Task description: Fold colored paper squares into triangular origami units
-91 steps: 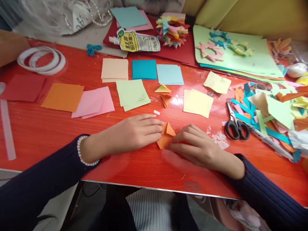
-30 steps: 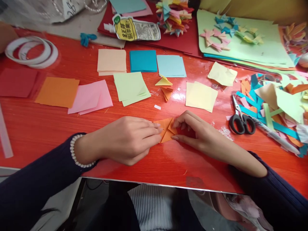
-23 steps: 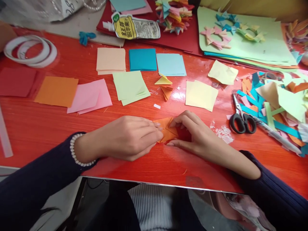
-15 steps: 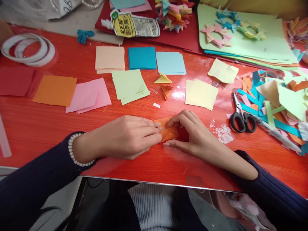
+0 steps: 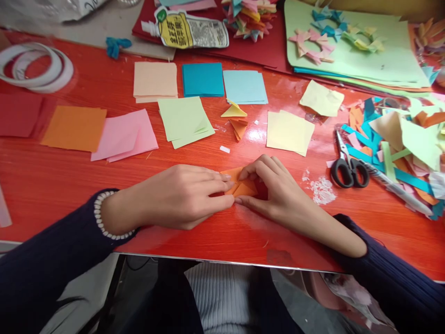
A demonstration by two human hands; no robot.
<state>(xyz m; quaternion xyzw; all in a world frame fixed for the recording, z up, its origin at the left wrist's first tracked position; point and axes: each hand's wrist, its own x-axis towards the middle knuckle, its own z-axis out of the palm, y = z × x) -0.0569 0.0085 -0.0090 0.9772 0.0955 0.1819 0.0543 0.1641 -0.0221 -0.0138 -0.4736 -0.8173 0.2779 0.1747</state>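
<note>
A folded piece of orange paper lies on the red table, partly hidden by my fingers. My left hand comes in from the left, its fingers together and holding the paper down along its left side. On the other side, my right hand grips the paper with bent fingers at its upper part and the thumb at its lower edge. The two hands nearly meet at the lower edge of the paper. Just beyond them lie a small folded orange piece and a folded yellow piece.
Square sheets surround the hands: green, pale yellow, pink, orange and blue. Scissors lie at right beside paper scraps. Tape rolls and a drink pouch are farther back.
My right fingertips and thumb have shifted slightly on the orange paper, the thumb now closer to my left fingers. The whole view has moved a little; the other things stay put.
</note>
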